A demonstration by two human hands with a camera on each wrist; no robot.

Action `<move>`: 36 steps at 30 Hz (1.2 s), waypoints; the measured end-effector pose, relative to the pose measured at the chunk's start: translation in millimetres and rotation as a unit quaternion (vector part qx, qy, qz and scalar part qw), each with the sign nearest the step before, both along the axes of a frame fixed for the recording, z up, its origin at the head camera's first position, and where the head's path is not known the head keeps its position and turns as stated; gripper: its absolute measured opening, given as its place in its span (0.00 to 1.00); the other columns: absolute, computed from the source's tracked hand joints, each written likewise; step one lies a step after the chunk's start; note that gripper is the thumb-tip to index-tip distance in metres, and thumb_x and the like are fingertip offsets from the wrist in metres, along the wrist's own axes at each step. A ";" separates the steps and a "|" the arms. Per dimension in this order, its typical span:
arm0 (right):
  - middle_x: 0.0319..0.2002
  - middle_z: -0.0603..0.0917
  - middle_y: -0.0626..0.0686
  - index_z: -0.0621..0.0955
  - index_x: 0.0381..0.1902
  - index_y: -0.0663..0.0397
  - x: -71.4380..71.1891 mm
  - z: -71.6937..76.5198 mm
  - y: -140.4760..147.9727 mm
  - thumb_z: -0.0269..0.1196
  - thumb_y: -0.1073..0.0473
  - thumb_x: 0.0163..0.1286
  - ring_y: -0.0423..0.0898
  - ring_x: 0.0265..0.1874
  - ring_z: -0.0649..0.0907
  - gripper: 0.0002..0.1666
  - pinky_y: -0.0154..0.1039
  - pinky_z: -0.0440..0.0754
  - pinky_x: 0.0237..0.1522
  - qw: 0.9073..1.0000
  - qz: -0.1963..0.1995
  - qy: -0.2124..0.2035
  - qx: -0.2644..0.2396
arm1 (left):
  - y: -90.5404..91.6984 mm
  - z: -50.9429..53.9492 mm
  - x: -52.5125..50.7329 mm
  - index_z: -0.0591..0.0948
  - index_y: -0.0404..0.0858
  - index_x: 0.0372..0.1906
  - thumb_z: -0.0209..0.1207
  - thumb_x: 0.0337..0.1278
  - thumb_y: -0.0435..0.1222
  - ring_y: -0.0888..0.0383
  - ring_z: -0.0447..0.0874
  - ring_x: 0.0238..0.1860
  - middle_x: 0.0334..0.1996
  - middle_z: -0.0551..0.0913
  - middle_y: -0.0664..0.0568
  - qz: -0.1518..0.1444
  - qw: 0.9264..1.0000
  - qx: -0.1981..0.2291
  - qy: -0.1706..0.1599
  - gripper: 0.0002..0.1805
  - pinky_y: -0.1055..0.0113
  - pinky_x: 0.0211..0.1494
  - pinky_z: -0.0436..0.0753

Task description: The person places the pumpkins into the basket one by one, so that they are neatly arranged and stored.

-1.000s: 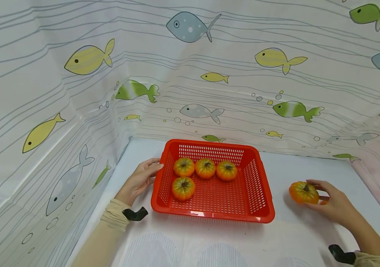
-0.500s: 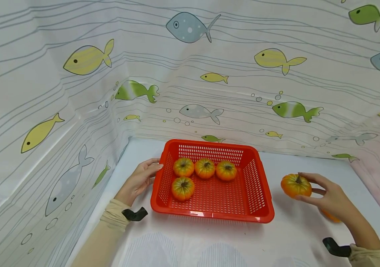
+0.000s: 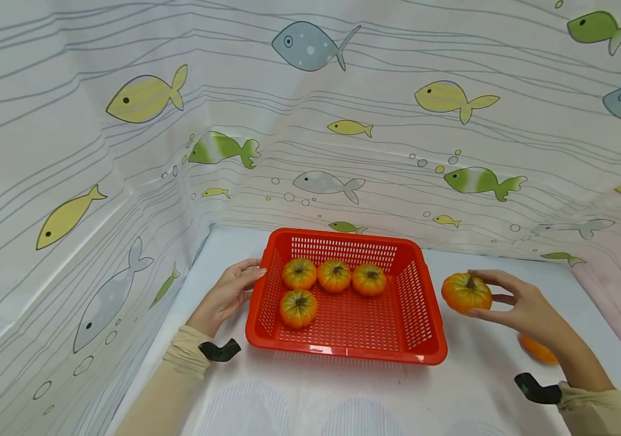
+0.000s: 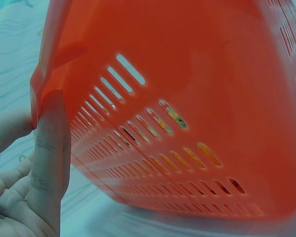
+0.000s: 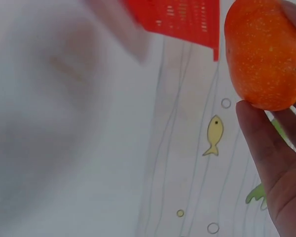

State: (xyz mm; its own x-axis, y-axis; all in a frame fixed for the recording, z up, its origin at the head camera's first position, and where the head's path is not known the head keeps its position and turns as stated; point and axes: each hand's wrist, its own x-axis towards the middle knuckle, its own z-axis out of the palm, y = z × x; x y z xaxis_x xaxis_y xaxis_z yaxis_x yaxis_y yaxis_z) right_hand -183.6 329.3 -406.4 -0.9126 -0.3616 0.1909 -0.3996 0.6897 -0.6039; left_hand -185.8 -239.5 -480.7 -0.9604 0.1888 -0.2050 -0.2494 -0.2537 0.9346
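A small orange pumpkin [image 3: 466, 293] with a green-streaked top is pinched between the thumb and fingers of my right hand [image 3: 525, 306], above the table and just right of the basket. In the right wrist view, the pumpkin [image 5: 266, 54] shows its smooth orange underside against the fingertips. My left hand [image 3: 228, 295] holds the left rim of the red plastic basket [image 3: 343, 353]. From the left wrist, fingers [image 4: 47, 163] lie along the outside of its slotted wall [image 4: 197, 74]. Inside the basket are several similar pumpkins [image 3: 298, 309], three along the back and one in front at left.
Another orange pumpkin [image 3: 539, 349] lies on the table behind my right wrist, partly hidden by it. Fish-patterned sheeting [image 3: 310, 151] rises behind and on both sides of the white table [image 3: 414, 399]. A black strap end [image 3: 536, 389] sticks out from the right cuff.
My right hand has lifted the pumpkin and carried it left toward the basket, uncovering more of the pumpkin behind the wrist. My left hand and the basket stay in place.
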 end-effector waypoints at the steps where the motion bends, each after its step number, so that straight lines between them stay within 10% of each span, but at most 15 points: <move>1: 0.59 0.71 0.19 0.76 0.69 0.52 -0.7 1.4 -2.7 0.80 0.57 0.56 0.16 0.54 0.71 0.44 0.14 0.78 0.46 1.000 0.004 -0.001 -0.001 | -0.2 -0.1 0.0 0.66 0.31 0.70 0.56 0.77 0.35 0.62 0.90 0.45 0.47 0.87 0.56 0.000 1.000 -0.001 0.001 0.24 0.66 0.46 0.91; 12: 0.64 0.82 0.57 0.77 0.68 0.50 -10.0 15.4 -33.0 0.81 0.54 0.56 0.17 0.54 0.74 0.42 0.21 0.83 0.48 0.998 0.061 -0.020 0.005 | -0.1 1.1 0.5 0.68 0.32 0.68 0.56 0.77 0.34 0.62 0.90 0.44 0.46 0.87 0.56 0.000 1.000 0.003 0.007 0.23 0.66 0.45 0.91; 17: 0.64 0.82 0.57 0.77 0.68 0.52 -15.2 19.3 -46.5 0.81 0.50 0.56 0.19 0.54 0.76 0.43 0.24 0.83 0.49 0.996 0.074 -0.043 0.017 | -0.5 0.9 0.7 0.68 0.31 0.69 0.56 0.77 0.34 0.62 0.90 0.44 0.46 0.87 0.56 0.000 1.000 0.003 0.010 0.23 0.67 0.45 0.91; 25: 0.65 0.82 0.55 0.77 0.68 0.50 -22.7 24.1 -67.9 0.81 0.48 0.55 0.57 0.64 0.80 0.45 0.48 0.90 0.53 0.993 0.093 -0.068 0.035 | -0.3 -1.7 -0.8 0.65 0.30 0.70 0.57 0.77 0.36 0.63 0.90 0.43 0.47 0.88 0.56 0.003 1.000 -0.014 0.007 0.26 0.68 0.45 0.91; 36: 0.63 0.82 0.55 0.77 0.68 0.47 -33.9 26.2 -95.2 0.80 0.50 0.57 0.60 0.64 0.79 0.42 0.55 0.89 0.54 0.983 0.155 -0.091 0.019 | -0.3 -2.9 -2.0 0.66 0.31 0.69 0.58 0.76 0.36 0.64 0.89 0.40 0.45 0.88 0.57 0.007 1.000 -0.020 0.006 0.25 0.68 0.44 0.91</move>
State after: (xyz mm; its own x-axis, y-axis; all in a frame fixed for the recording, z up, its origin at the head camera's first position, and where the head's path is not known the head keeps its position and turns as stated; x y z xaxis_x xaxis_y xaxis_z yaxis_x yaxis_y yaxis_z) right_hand -217.5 234.2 -380.2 -0.7746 -0.6323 0.0157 -0.4822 0.5742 -0.6616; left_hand -187.8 -239.8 -483.6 -0.9655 0.1664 -0.2004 -0.2345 -0.2202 0.9468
